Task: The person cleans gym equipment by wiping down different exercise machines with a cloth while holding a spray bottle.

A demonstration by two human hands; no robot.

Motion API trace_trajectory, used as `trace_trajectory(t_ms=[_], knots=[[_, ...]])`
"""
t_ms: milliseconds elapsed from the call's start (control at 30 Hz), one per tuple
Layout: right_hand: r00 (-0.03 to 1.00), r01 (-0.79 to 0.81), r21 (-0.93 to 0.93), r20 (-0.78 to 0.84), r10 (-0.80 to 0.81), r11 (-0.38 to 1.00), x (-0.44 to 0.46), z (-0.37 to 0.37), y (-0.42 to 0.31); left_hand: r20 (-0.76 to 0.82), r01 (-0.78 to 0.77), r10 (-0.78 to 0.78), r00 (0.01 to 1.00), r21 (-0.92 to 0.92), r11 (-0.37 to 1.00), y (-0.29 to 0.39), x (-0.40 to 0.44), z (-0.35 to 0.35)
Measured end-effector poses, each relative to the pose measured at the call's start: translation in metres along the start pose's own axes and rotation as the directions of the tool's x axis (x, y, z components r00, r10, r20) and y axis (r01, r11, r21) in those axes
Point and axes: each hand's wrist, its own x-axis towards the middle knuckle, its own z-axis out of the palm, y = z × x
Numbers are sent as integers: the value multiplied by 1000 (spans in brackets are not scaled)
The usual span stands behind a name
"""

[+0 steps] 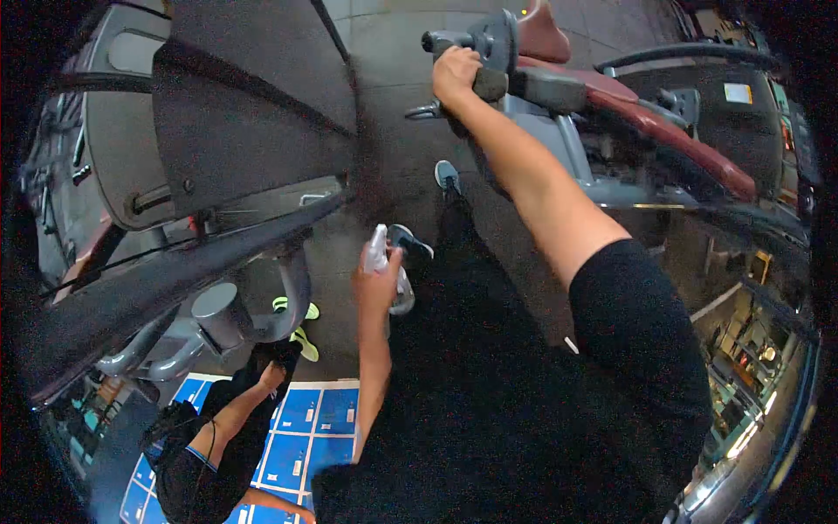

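Observation:
My left hand (375, 288) is wrapped round a spray bottle (376, 248) with a whitish trigger head, held low in front of my body. Part of its clear body shows beyond my fingers. Stretched forward, my right hand (456, 73) lies with curled fingers over the dark grey padded handle (490, 84) of an exercise machine (572, 144) with maroon pads. Whether a cloth is under that palm I cannot make out.
Another machine's dark panel (253, 105) and thick bar (175, 249) rise on the left. Beside it stands a person (231, 428) in black with yellow-green shoes, by blue lockers (336, 410). My shoes (447, 173) are on grey floor tiles.

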Motion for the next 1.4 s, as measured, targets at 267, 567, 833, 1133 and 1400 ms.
trace_trajectory(t_ms=[267, 567, 833, 1133, 1400], knots=[[985, 136, -8, -108, -136, 991, 31, 15, -1, -90, 32, -45, 995, -141, 990, -16, -42, -14], [898, 438, 101, 3, -441, 893, -199, -88, 146, -27, -33, 32, 999, -21, 999, -24, -41, -39], [973, 221, 163, -99, -207, 961, -162, -54, 103, 10, 36, -36, 999, -6, 999, -2, -7, -38], [992, -123, 102, -18, 125, 987, 46, 21, -17, 4, 110, -110, 994, -52, 993, 6, -7, -28], [985, 171, 205, -70, -159, 964, 29, -10, 10, -8, 147, -150, 989, -156, 977, 6, -32, -40]])
